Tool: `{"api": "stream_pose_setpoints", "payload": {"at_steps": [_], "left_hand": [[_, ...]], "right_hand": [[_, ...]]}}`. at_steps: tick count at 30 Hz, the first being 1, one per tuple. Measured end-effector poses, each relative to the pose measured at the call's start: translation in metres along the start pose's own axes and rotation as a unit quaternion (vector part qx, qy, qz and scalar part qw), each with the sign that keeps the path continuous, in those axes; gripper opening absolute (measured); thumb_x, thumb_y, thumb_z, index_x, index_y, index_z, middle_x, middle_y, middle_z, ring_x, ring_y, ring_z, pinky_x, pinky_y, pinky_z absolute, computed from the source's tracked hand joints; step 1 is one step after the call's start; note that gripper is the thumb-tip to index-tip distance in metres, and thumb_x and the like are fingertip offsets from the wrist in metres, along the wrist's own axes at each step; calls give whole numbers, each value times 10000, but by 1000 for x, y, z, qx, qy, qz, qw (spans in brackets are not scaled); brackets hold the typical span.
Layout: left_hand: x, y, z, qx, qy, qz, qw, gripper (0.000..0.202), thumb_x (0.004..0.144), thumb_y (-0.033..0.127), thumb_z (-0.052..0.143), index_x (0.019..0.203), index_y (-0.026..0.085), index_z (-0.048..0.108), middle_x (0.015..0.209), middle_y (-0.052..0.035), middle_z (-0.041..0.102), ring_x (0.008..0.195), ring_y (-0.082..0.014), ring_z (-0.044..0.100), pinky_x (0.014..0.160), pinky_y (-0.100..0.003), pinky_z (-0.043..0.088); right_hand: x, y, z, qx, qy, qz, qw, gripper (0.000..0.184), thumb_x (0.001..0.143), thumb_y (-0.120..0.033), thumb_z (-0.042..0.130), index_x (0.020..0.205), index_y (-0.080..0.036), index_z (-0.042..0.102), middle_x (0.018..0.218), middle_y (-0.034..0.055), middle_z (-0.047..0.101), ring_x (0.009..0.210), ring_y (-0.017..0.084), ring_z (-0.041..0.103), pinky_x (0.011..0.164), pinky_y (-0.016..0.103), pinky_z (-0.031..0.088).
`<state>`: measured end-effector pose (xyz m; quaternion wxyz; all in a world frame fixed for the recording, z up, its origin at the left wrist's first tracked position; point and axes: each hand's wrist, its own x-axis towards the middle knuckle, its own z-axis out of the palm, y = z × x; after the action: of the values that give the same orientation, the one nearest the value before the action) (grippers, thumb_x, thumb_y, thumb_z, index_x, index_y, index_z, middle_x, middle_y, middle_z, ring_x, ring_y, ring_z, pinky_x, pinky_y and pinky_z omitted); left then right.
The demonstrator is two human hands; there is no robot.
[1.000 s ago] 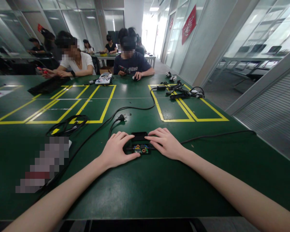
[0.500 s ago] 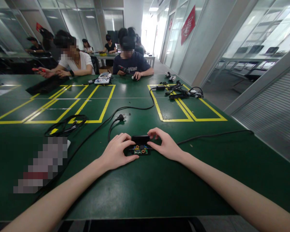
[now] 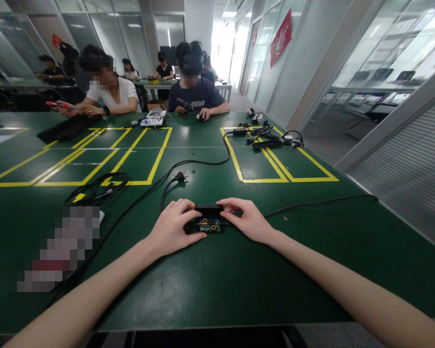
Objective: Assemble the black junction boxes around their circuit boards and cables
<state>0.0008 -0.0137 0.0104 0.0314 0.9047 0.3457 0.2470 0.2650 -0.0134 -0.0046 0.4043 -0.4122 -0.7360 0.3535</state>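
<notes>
A small black power adapter (image 3: pixel 209 224) lies opened on the green table (image 3: pixel 217 280), its circuit board with coils showing. A black lid piece (image 3: pixel 209 209) sits at its far edge. My left hand (image 3: pixel 172 227) grips the adapter's left end, fingers curled round it. My right hand (image 3: pixel 247 219) pinches the lid and the adapter's right end. A black cable (image 3: pixel 319 203) runs right from the adapter, and another with a plug (image 3: pixel 180 177) leads away to the far side.
A coiled black cable (image 3: pixel 96 188) lies at the left beside a blurred patch (image 3: pixel 60 249). Yellow tape boxes mark the table; the right one (image 3: pixel 275 164) holds several adapters and cables (image 3: pixel 271 137). Two people sit at the far side with tools.
My right hand's fingers have drawn in from lying flat over the adapter to pinching the lid at its far edge. The left hand has kept its grip.
</notes>
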Motion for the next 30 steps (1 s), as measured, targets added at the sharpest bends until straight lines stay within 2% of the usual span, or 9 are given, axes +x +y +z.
{"api": "stream_pose_setpoints", "payload": {"at_steps": [4, 8, 13, 17, 21, 26, 30], "left_hand": [[-1, -1, 1, 5, 2, 11, 1000, 370, 803, 378, 883, 1090, 203, 728, 1086, -86, 666, 977, -264, 662, 812, -400, 544], [-3, -1, 1, 1, 12, 21, 1000, 329, 808, 339, 875, 1060, 204, 712, 1165, -104, 655, 1006, -263, 667, 831, -401, 564], [-3, 1, 0, -69, 0, 13, 998, 277, 830, 255, 831, 984, 218, 604, 1310, -107, 663, 1100, -252, 700, 883, -376, 592], [-3, 1, 3, -136, -13, -34, 990, 346, 808, 252, 825, 997, 230, 537, 1248, -80, 709, 1050, -242, 739, 857, -366, 609], [-3, 1, 4, -168, -28, -78, 982, 479, 806, 270, 826, 1202, 244, 558, 1089, -35, 747, 947, -230, 759, 829, -360, 617], [-2, 2, 2, -161, -36, -61, 984, 353, 861, 306, 787, 1154, 230, 607, 1048, -41, 751, 925, -226, 751, 820, -350, 599], [-1, 1, 1, -150, -28, -41, 987, 303, 935, 341, 723, 1189, 215, 618, 1079, -63, 760, 956, -234, 747, 863, -369, 598]], "right_hand": [[0, 0, 0, 1, -11, -5, 1000, 256, 917, -223, 672, 1159, -186, 745, 969, 58, 785, 839, 195, 744, 833, 377, 637], [-1, -2, -1, 10, -25, -16, 1000, 235, 921, -220, 665, 1144, -186, 729, 1007, 60, 775, 887, 194, 737, 854, 371, 630], [-1, -5, -5, -1, -49, -28, 998, 208, 974, -274, 642, 1152, -186, 704, 1049, 75, 754, 926, 205, 721, 851, 366, 615], [-1, -8, -11, -45, -61, -87, 993, 198, 1031, -308, 584, 1105, -183, 718, 981, 74, 727, 884, 204, 690, 807, 357, 588], [-2, -12, -16, -63, -94, -143, 983, 180, 1028, -305, 609, 1087, -182, 727, 963, 80, 722, 870, 205, 682, 809, 355, 575], [-5, -13, -16, -84, -115, -157, 977, 171, 972, -257, 672, 1123, -192, 718, 1011, 85, 704, 903, 211, 681, 819, 356, 570], [-6, -9, -12, -122, -116, -177, 970, 348, 876, -210, 761, 1217, -203, 698, 1074, 86, 667, 964, 223, 677, 853, 368, 569]]}}
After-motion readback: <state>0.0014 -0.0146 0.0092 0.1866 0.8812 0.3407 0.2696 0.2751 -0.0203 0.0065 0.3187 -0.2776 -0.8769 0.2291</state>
